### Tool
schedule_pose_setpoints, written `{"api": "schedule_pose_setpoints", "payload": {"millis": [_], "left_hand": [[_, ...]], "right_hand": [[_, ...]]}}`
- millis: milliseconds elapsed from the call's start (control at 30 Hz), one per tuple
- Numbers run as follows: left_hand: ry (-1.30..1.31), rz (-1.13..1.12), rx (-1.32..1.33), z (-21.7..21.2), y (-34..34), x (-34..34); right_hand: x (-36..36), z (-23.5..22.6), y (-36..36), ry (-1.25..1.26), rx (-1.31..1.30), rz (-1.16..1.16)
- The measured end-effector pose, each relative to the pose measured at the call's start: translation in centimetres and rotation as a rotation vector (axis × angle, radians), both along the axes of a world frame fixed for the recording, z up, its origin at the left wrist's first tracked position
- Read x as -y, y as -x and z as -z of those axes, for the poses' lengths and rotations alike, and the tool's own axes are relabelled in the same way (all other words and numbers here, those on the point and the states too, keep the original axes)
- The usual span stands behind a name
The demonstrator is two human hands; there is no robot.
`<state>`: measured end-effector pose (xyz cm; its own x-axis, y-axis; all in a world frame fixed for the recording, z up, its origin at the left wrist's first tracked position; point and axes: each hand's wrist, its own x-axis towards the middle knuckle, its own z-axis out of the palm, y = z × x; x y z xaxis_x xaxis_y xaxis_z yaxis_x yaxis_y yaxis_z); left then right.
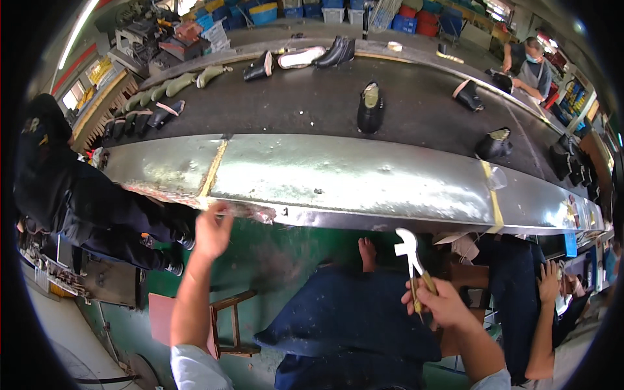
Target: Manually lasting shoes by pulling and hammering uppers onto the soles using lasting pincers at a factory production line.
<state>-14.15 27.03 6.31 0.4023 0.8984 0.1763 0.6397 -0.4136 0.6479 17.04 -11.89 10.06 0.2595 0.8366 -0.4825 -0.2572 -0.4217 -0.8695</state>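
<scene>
In my right hand (437,302) is a pair of shoemaker's lasting pincers (411,250), with a bright metal head and brass-coloured handles. The fingers wrap round the handles, and the head points up and away, just short of the bench edge. My left hand (213,233) hovers at the front edge of the metal-topped bench (351,172), beside a worn, reddish wrapped strip (260,213). Its fingers look loosely apart and slightly blurred, with nothing visible in them. Beyond the metal strip, a black shoe on a last (370,110) stands on the dark surface.
More black shoes (496,143) and green lasts (181,84) are spread across the dark surface (279,110). One person (84,188) stands at the left, another (530,68) works at the far right, and a third person's arm (545,325) is close on my right. A wooden stool (227,325) stands below.
</scene>
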Motion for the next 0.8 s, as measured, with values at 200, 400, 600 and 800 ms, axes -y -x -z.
{"api": "schedule_pose_setpoints", "payload": {"millis": [200,400,600,800], "left_hand": [[-0.449,-0.186,-0.200,2.1,-2.0,-22.6],[-0.391,-0.114,-0.473,4.2,-3.7,-25.8],[-0.280,-0.149,-0.503,2.5,-5.0,-24.8],[-0.152,-0.172,-0.486,0.9,-5.8,-25.2]], "right_hand": [[-21.2,-3.3,-7.8,-0.027,0.177,-0.288],[-38.0,-6.0,-14.3,-0.072,0.207,-0.181],[-55.5,-7.3,-17.9,-0.004,0.113,-0.115],[-72.4,-3.7,-22.5,0.035,0.144,-0.144]]}}
